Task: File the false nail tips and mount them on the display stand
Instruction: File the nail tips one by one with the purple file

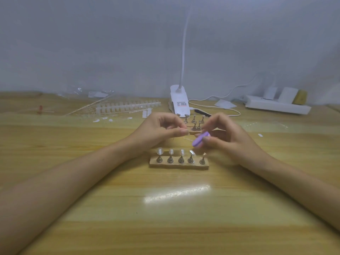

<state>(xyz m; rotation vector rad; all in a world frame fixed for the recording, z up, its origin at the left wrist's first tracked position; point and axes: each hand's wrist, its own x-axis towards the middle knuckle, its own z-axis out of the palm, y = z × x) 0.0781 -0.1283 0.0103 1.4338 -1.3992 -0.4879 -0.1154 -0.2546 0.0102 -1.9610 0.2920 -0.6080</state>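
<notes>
The left forearm (82, 172) and right forearm (294, 183) are left bare, as are the left hand (161, 129) and right hand (230, 140); thumbnails (184, 132) are kept short.

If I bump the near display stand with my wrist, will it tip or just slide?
Probably slide: the near display stand is a low, flat strip lying on the smooth table. Its thin upright pegs look likelier to topple, shedding the mounted nail tips.

A white clip lamp (179, 100) stands at the back of a wooden table (165, 208). A white cord (213, 107) loops beside it, with a white power strip (276, 107) farther right.
</notes>
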